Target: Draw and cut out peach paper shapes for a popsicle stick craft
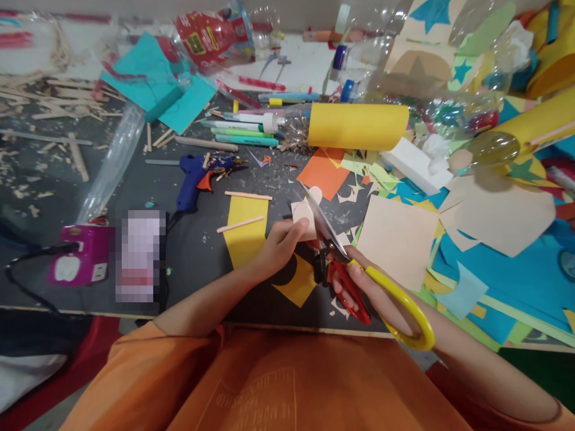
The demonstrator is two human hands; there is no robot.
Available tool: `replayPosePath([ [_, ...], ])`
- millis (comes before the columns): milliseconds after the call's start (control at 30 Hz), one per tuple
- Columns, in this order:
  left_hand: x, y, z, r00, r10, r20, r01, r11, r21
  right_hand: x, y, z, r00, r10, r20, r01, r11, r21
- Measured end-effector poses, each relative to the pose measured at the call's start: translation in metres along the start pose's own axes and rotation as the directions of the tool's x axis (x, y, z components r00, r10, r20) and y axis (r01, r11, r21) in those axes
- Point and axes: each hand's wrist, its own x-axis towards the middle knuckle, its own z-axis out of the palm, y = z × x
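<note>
Between the thumb and fingers of my left hand (284, 244) is a small cream piece of paper (302, 211). My right hand (359, 284) grips a pair of scissors (344, 261) with one red and one yellow handle loop. The scissor blades point up and left, apart from each other, right at the edge of the cream paper. Below the hands lies a yellow paper scrap (300, 286) with a curved cut-out. Left of my left hand, two wooden sticks (248, 196) rest on a yellow paper sheet (245, 239).
A blue glue gun (191, 179) lies at the left, near a purple power strip (79, 256). Markers (245, 142) and a yellow-wrapped bottle (359, 126) lie behind. Cream sheets (395, 236) and blue paper (507, 278) cover the right side. The table's front edge runs near my body.
</note>
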Motion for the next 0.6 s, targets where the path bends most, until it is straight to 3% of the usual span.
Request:
replayPosePath([
  [300,0.0015,0.0001,0.0006,1.000,0.018,0.009,-0.018,1.000,-0.012,0.0027,-0.0018,0.0029,1.000,-0.025,0.004,0.024,0.996,0.081],
  [600,0.0022,0.0020,-0.0004,1.000,-0.008,0.020,0.009,0.999,-0.045,0.0018,0.0000,0.0031,0.997,-0.069,-0.038,0.070,0.997,0.020],
])
